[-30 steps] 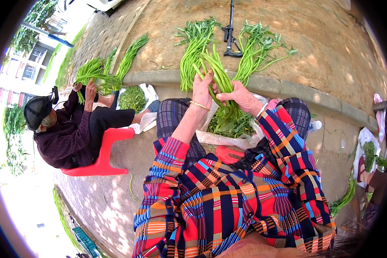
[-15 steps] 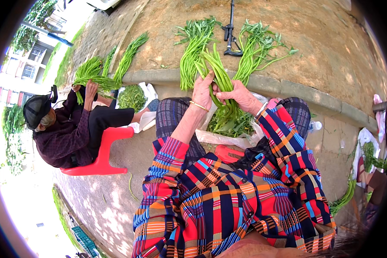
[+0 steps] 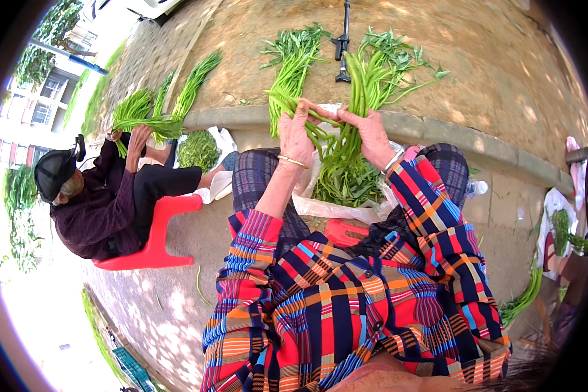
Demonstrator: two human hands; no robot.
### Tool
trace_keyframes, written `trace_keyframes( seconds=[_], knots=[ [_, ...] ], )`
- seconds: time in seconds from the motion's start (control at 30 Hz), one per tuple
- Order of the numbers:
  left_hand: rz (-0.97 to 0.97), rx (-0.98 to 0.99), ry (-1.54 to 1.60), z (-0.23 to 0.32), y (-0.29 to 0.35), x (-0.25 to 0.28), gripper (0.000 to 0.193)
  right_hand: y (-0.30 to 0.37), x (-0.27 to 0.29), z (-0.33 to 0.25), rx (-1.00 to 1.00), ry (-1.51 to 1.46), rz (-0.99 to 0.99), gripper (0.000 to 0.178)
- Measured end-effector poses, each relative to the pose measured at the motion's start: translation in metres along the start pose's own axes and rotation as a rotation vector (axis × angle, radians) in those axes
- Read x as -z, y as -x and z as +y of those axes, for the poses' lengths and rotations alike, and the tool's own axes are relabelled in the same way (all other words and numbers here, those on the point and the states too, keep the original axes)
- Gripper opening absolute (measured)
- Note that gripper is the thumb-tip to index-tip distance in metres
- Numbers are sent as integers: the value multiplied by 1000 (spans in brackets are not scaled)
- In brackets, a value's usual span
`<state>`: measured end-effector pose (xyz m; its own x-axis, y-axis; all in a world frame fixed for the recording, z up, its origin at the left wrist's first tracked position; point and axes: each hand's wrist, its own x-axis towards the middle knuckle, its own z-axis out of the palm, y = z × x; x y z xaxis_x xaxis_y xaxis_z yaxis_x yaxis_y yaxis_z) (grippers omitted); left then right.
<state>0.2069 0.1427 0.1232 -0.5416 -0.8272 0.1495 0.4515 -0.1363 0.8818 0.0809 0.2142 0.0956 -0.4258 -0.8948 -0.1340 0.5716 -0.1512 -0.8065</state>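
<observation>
Above my knees, both hands are closed on long green vegetable stems that look like water spinach. My left hand (image 3: 297, 132) pinches a few stems (image 3: 281, 98) whose ends point up and left. My right hand (image 3: 370, 136) grips a thicker bunch of stems (image 3: 358, 85), standing up past the fingers and trailing below them. Between my knees, an open whitish plastic bag (image 3: 320, 208) holds a heap of leafy greens (image 3: 349, 183) under my hands. On the dirt beyond lie two leafy bundles, one at the left (image 3: 287, 75) and one at the right (image 3: 398, 85), partly behind the held bunch.
A concrete curb (image 3: 477, 140) runs across in front of me, with a black walking stick (image 3: 343, 49) beyond it. At left, another person (image 3: 101, 212) on a red plastic stool (image 3: 160, 238) handles greens (image 3: 147, 124). A plastic bottle (image 3: 478, 188) lies by my right knee.
My hands have drawn apart. The left has shifted left with a few stems, while the right keeps the main bunch, now more upright and slightly further right.
</observation>
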Motion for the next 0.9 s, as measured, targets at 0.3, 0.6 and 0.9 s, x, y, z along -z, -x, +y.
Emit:
trace_keyframes(
  seconds=[0.3,0.6,0.9],
  knots=[
    [285,-311,199,46,-23,50,21,-24,35,-38,112,-174,426,8],
    [603,-544,109,74,-15,99,24,-42,110,-100,751,-107,766,14],
    [462,-127,3,31,-5,44,16,-7,44,-82,239,432,123,12]
  ],
)
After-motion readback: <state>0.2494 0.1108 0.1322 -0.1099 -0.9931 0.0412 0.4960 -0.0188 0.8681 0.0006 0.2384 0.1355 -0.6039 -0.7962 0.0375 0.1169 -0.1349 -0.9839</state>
